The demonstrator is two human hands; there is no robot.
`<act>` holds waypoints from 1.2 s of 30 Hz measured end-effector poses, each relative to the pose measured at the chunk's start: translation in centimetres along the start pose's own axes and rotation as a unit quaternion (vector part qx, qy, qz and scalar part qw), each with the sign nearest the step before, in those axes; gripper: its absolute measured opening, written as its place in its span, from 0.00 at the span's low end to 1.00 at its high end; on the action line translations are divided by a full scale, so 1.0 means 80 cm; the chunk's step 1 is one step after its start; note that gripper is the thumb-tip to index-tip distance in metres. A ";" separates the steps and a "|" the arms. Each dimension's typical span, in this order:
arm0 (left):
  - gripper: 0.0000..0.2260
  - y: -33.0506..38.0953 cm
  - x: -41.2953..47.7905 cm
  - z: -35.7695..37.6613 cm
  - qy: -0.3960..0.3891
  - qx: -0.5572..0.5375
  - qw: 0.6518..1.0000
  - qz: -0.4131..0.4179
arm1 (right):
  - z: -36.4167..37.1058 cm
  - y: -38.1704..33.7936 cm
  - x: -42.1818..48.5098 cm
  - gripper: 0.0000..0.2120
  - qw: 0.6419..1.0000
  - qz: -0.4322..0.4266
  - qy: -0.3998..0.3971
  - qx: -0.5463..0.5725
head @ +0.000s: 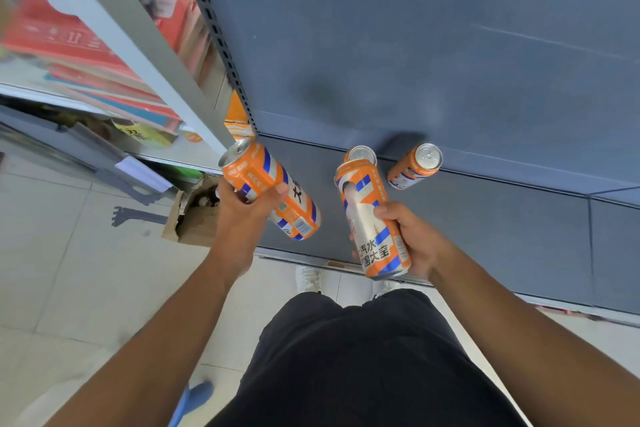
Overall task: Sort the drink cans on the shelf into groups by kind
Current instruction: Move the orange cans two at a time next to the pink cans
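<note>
Left hand (239, 211) clasps tilted orange can (263, 170), 9 o'clock; right hand (419, 243) clasps twin can (363, 204), 3 o'clock (likely joining standing cans (415, 166) on shelf (502, 225), 12 o'clock).

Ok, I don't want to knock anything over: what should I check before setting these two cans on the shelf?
1. Left hand grips left-hand can: ok.
2. Right hand grips right-hand can: ok.
3. Half-hidden shelf can and other shelf can match held kind: ok, all orange and blue.
4. Bare shelf beside them: ok.
5. Right-hand can clear of half-hidden shelf can: cannot tell, they overlap.
</note>
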State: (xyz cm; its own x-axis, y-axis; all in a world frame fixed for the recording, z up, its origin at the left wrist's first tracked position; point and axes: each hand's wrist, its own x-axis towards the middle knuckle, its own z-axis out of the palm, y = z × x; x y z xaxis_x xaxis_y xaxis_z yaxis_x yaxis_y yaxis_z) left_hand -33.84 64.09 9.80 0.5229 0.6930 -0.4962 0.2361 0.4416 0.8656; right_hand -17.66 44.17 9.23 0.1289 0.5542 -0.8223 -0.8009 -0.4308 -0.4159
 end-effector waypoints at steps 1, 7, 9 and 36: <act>0.22 0.006 -0.001 0.002 -0.008 -0.026 1.000 -0.009 | 0.003 -0.003 -0.003 0.37 1.000 -0.012 -0.008 0.014; 0.28 0.042 -0.016 0.019 -0.077 -0.121 0.987 -0.075 | 0.025 -0.020 -0.019 0.48 0.993 -0.091 -0.049 0.052; 0.30 0.051 -0.022 0.023 -0.090 -0.120 0.985 -0.085 | 0.033 -0.023 -0.025 0.47 0.992 -0.110 -0.044 0.046; 0.20 0.052 -0.103 0.195 -0.340 0.017 0.932 -0.121 | -0.056 0.004 -0.173 0.29 0.923 -0.303 0.168 0.165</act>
State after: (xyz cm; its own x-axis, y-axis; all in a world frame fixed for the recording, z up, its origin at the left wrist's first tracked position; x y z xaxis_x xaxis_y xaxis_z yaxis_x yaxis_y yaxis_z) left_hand -24.41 51.35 18.53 0.8465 0.0484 -0.5302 0.4347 0.5121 0.7408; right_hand -17.07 33.18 18.70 0.7414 0.3467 -0.5746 -0.6500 0.1581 -0.7433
